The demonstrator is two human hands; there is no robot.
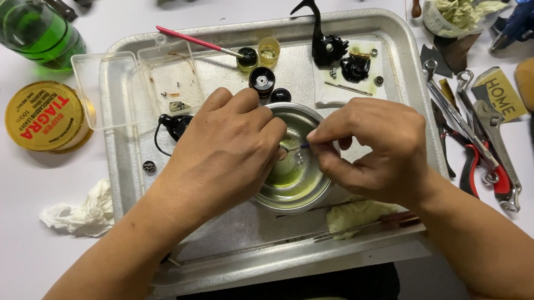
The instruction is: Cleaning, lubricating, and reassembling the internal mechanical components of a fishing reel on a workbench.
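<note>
Steel bowl [270,197] sits dead centre on the metal tray [399,65], greenish liquid pooled inside. Left hand [229,149] hovers over its nine o'clock rim, fingers curled in, pinching something tiny that I cannot make out. Right hand [370,149] comes in from three o'clock, fingertips nipped together on a thin blue-tipped pick [304,146]. Black parts [262,80] lie at twelve o'clock, wrenches [465,117] off right.

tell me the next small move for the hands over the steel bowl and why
Probably keep the small part low over the steel bowl while working it: both the left hand and right hand pinch at it above the greenish liquid, so drips land inside.
</note>
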